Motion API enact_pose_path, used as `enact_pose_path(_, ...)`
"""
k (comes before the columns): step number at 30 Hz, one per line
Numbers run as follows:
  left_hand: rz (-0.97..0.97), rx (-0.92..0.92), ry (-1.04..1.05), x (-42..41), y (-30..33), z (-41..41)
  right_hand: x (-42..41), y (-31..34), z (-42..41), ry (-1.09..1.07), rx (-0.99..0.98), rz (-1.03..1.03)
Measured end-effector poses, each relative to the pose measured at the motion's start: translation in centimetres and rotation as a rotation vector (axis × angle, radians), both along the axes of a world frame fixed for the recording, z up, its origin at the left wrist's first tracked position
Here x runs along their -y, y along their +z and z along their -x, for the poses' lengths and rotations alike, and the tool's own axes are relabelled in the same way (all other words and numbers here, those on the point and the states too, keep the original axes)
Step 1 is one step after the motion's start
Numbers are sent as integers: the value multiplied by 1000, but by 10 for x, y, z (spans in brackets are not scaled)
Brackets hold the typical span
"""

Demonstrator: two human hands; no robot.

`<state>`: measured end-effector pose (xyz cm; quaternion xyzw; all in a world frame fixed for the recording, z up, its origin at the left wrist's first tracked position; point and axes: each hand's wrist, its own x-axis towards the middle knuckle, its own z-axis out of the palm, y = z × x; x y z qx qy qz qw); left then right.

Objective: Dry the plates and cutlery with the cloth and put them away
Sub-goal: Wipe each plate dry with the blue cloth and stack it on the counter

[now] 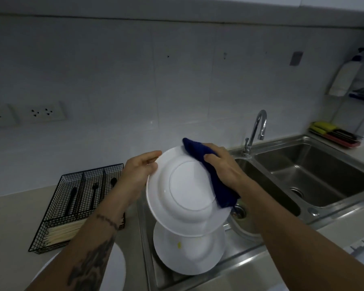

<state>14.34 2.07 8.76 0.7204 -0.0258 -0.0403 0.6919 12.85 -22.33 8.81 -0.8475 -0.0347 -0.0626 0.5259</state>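
My left hand (138, 172) grips the left rim of a white plate (181, 198), held tilted over the sink with its underside toward me. Against the plate's upper right edge my right hand (221, 164) presses a dark blue cloth (216, 181). Below it another white plate (187, 253) with a small yellow speck lies on the steel drainboard. A third white plate (118, 269) shows on the counter at the bottom left, partly hidden by my left forearm. The black wire cutlery organiser (72, 206) holds black cutlery and pale chopsticks.
A double steel sink (315, 175) with a chrome tap (259, 127) fills the right side. A tray of sponges (334, 133) sits behind it, and a soap bottle (345, 76) hangs in a wall rack. Wall sockets (40, 113) are at the left.
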Motion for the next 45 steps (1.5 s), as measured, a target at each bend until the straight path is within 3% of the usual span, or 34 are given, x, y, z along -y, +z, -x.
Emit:
enact_pose_path(3, -36, 49, -27, 9, 2, -1, -5, 13, 1, 73, 109, 240)
enact_pose_path(8, 161, 15, 23, 18, -4, 6, -9, 10, 6, -37, 301, 422)
enact_pose_path(10, 266, -24, 124, 18, -14, 9, -3, -7, 9, -157, 285, 290)
enact_pose_path(13, 453, -81, 240, 12, -28, 11, 4, -40, 21, -247, 97, -130)
enact_pose_path(15, 453, -102, 250, 13, -33, 13, 0, -45, 27, -263, 33, -196)
enact_pose_path(17, 426, -110, 230, 21, -34, 14, -5, -32, 23, -273, 92, -105)
enact_pose_path(20, 366, -121, 180, 37, -32, 17, -15, -1, 5, -167, 222, 304)
enact_pose_path(22, 374, -123, 187, 42, -30, 18, -23, 8, -1, -114, 206, 511)
enact_pose_path(24, 384, -111, 228, 39, -28, 19, -26, -1, 2, -141, 182, 528)
enact_pose_path(27, 406, -92, 276, 28, -30, 21, -24, -34, 13, -284, 136, 307)
enact_pose_path(29, 406, -101, 283, 27, -34, 21, -30, -48, 18, -332, 107, 270)
enact_pose_path(34, 564, -155, 334, 36, -29, 10, -70, -48, 38, -53, 287, 676)
enact_pose_path(38, 549, -117, 305, 29, -31, 14, -53, -54, 28, -281, 233, 554)
enact_pose_path(42, 593, -107, 320, 29, -37, 27, -30, -49, 11, -383, -18, -92)
enact_pose_path(45, 533, -111, 296, 31, -35, 33, -21, -48, 6, -396, -44, -136)
